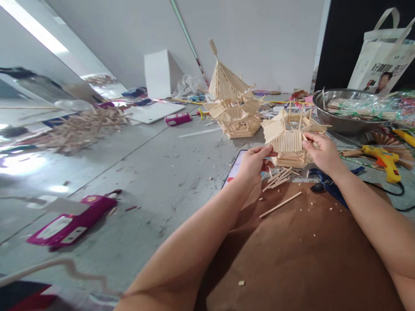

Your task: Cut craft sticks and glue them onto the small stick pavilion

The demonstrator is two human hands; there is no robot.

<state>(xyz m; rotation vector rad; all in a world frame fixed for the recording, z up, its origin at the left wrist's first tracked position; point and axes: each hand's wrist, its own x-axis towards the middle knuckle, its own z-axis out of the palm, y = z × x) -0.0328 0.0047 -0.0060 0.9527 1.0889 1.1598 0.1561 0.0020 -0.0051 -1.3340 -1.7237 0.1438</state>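
A small pavilion model built of thin wooden sticks stands before me, with slanted roof panels around an open top. My left hand pinches the lower left corner of its front roof panel. On that panel's right edge, the thumb and fingers of my right hand are closed; whether a loose stick is between them I cannot make out. Loose cut sticks lie just below the model, and a single longer stick rests on the brown cloth. Blue-handled cutters lie under my right wrist, partly hidden.
A taller pointed-roof stick pavilion stands behind. To the right are a metal bowl of wrapped sticks and a yellow glue gun. A phone lies by my left hand. Magenta power strips and a stick pile are left.
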